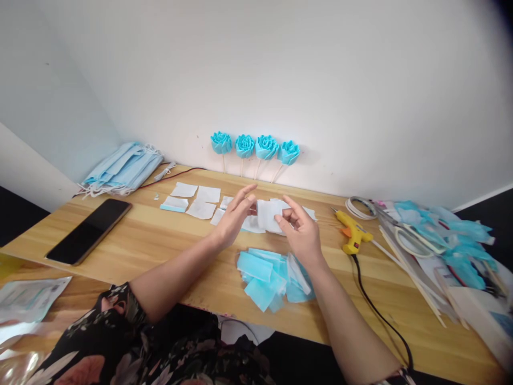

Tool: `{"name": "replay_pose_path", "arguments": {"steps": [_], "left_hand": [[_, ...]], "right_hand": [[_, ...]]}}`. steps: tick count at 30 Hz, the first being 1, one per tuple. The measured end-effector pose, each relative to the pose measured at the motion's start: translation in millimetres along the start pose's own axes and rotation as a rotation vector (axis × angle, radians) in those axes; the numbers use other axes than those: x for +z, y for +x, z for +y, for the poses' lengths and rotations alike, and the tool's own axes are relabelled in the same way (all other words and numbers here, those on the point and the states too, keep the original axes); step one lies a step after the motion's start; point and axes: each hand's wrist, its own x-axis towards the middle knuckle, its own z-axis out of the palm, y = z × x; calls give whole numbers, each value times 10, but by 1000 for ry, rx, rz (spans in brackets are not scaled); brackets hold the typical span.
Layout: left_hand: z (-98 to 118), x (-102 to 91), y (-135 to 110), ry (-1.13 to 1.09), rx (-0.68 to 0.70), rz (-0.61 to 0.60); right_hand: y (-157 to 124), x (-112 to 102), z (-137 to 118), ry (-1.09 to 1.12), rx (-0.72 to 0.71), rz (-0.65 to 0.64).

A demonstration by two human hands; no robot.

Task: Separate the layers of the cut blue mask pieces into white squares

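Observation:
Between thumb and fingers, my right hand (300,230) pinches a small white fabric square (267,216), held up above the table. My left hand (236,216) is just left of that square, fingers stretched out and holding nothing. Rows of similar white squares (201,208) lie flat beyond and to the left of my hands, some partly hidden by them. Nearer to me, a loose heap of light-blue fabric pieces (262,275) rests on the wooden table (176,256).
Several blue fabric roses (244,145) on sticks lean against the wall. Folded face masks (120,168) and a phone (88,231) lie left. Rightward are a yellow glue gun (353,232) with its cord, a tape roll (360,207), scissors (417,240) and blue scraps (465,246).

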Motion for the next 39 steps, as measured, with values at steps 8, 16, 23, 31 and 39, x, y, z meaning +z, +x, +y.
{"name": "replay_pose_path", "arguments": {"steps": [8,16,23,31,39], "left_hand": [[46,65,-27,87,-29,-52],[55,57,-22,65,-8,-42],[35,57,17,121,17,-28],[747,-413,-329,334,166,160],[558,-1453,-776,247,42,727]], "right_hand": [[-27,33,15,-8,0,-46],[6,5,47,79,7,0],[27,3,51,151,35,13],[26,1,-1,186,29,60],[25,23,3,192,73,69]]}}
